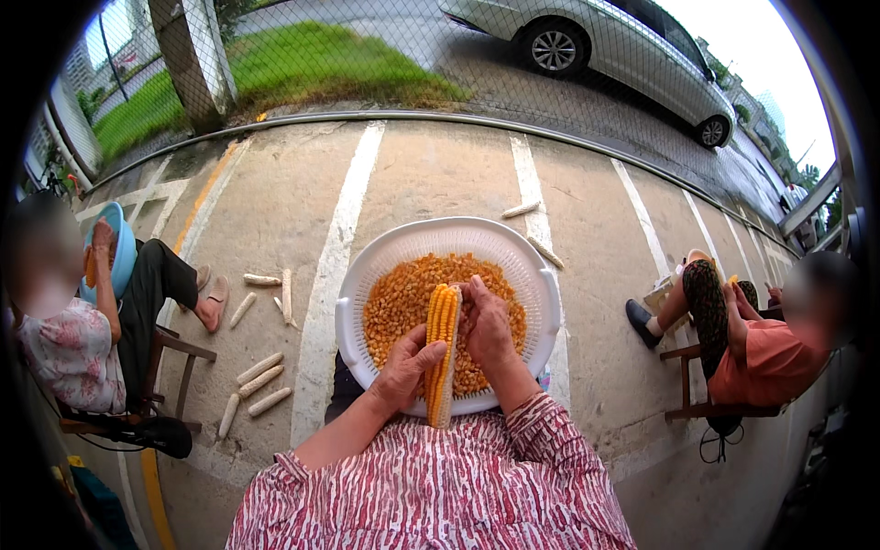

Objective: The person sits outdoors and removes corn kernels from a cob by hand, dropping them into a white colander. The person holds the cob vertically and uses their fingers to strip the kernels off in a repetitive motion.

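Observation:
A dried ear of yellow corn (442, 350) stands tilted lengthwise over a white plastic colander basin (450, 230). Its right side is bare of kernels, while rows remain on the front and left. My left hand (405, 368) grips its lower half, thumb across the front. At the upper right side, my right hand (491, 326) is curled against the cob near its tip; some of its fingers are hidden behind. Loose orange-yellow kernels (395, 309) cover the bottom of the basin, which rests on my lap.
Several stripped cobs (261, 378) lie on the concrete at left, and a stripped cob (520, 210) lies beyond the basin. A seated person (75, 357) at left holds a blue basin (120, 251). Another person (770, 361) sits at right. A chain-link fence (330, 75) runs ahead.

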Tool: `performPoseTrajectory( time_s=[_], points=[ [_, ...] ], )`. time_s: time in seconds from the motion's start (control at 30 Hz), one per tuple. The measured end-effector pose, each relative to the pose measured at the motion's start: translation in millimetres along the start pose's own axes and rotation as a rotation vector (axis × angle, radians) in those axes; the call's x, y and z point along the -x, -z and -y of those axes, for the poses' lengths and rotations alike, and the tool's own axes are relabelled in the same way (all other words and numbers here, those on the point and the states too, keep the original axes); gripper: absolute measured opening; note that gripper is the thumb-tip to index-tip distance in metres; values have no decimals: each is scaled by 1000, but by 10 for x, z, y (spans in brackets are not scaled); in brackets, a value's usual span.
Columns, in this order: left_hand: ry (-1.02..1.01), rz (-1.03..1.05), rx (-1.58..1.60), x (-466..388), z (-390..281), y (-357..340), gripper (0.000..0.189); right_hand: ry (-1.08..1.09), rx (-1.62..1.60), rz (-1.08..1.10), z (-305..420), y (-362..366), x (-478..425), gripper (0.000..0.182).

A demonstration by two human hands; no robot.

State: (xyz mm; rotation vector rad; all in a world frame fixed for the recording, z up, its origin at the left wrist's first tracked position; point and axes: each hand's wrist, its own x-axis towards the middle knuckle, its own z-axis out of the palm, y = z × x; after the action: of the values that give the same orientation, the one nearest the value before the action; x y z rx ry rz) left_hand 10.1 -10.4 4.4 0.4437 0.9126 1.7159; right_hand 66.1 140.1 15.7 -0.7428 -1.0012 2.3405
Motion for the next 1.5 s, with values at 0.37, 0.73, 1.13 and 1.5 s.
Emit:
performPoseTrajectory(
  time_s=[0.37,0.73,1.13,1.5],
  points=[
    [-34,-89,-56,37,-22,-87,45,13,84,107,27,6,-16,29],
    [-8,-128,-120,24,-57,-165,39,62,240,133,85,56,-28,22],
    [-43,-119,-172,3,-32,-171,42,209,428,87,155,49,3,25],
    [-52,-98,-144,6,-27,-175,41,273,401,103,141,63,-3,27]
  ],
)
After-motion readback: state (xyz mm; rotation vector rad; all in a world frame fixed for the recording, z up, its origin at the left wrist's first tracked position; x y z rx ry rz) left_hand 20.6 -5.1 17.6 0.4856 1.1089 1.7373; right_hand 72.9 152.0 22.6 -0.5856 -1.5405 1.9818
